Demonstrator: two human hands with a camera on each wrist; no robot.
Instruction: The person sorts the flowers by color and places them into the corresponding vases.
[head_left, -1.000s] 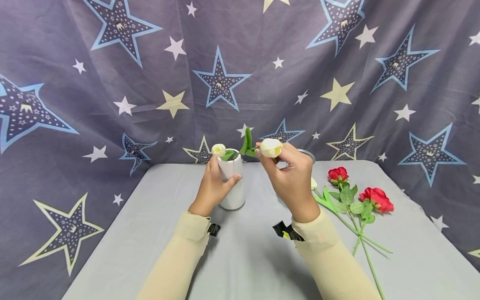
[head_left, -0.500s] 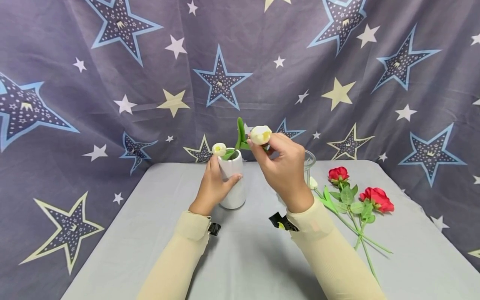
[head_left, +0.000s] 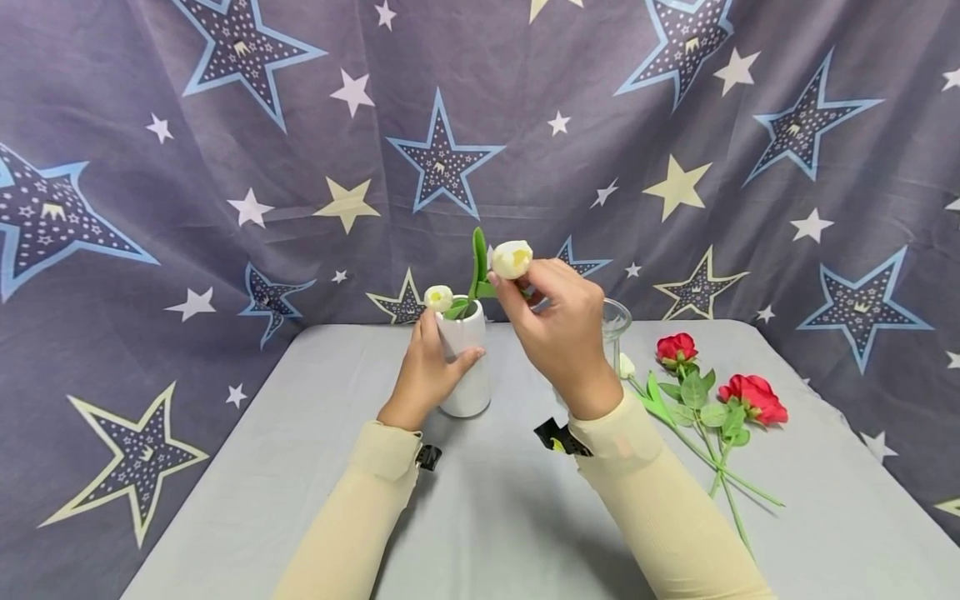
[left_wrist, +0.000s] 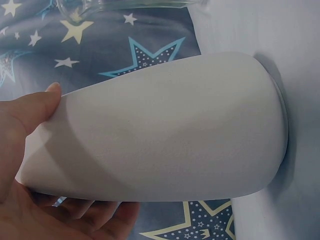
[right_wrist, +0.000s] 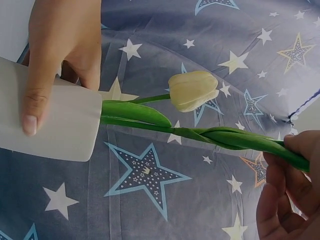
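My left hand [head_left: 427, 371] grips a white vase [head_left: 467, 375] around its upper part, thumb on the near side; in the left wrist view the vase [left_wrist: 165, 130] stands on the table. One white tulip [head_left: 438, 298] leans out of the vase mouth on the left. With thumb and fingers my right hand [head_left: 566, 333] pinches a second white tulip [head_left: 512, 260] by its stem, just below the bloom. The right wrist view shows that stem, with its green leaf [right_wrist: 235, 139], running into the vase mouth beside the first tulip [right_wrist: 194, 91].
A clear glass vase [head_left: 617, 321] stands behind my right hand, partly hidden. To the right lie two red roses [head_left: 752, 398] and another white tulip [head_left: 627, 367], stems crossing on the grey table [head_left: 262, 467]. A star-patterned cloth [head_left: 480, 100] hangs behind.
My right hand has moved left and up with its tulip, whose stem and leaf now stand more upright over the vase mouth. The left hand and vase have stayed put.
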